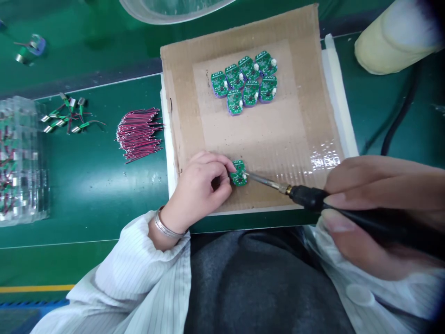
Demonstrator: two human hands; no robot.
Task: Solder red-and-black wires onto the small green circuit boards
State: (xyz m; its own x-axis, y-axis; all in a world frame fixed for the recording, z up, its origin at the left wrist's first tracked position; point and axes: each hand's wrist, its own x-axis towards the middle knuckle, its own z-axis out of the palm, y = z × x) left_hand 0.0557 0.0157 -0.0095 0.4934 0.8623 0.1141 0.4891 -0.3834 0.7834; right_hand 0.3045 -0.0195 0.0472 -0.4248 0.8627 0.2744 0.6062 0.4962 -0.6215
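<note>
"What is the right grip [378, 185] doing?"

"It is clasping the black handle of a soldering iron [308, 197], and the metal tip is pointing toward the left grip [200, 188] and meeting the white part on a small circuit board [238, 174]."

"And the left grip?"

"Its fingers are curling and touching the left side of that board. I'm not able to tell whether they are pinching it."

"What is lying under the board?"

"A cardboard sheet [187, 130] is supporting it, spreading beneath and beyond the left grip on the green tabletop [83, 195]."

"Anything farther out?"

"To the left of the left grip and beyond it, red-and-black wires [139, 134] are lying in a bundle. Past them, small metal parts [76, 126] are sitting loose, and clear trays [26, 162] are standing farther left."

"Straight beyond?"

"Seven more boards [251, 93] are resting close together on the cardboard, ahead and slightly right of the left grip. A black cable [401, 116] is curving beyond the right grip, a pale yellow container [382, 46] is standing past it, and a clear bowl [174, 16] is sitting farthest from the left grip."
</note>
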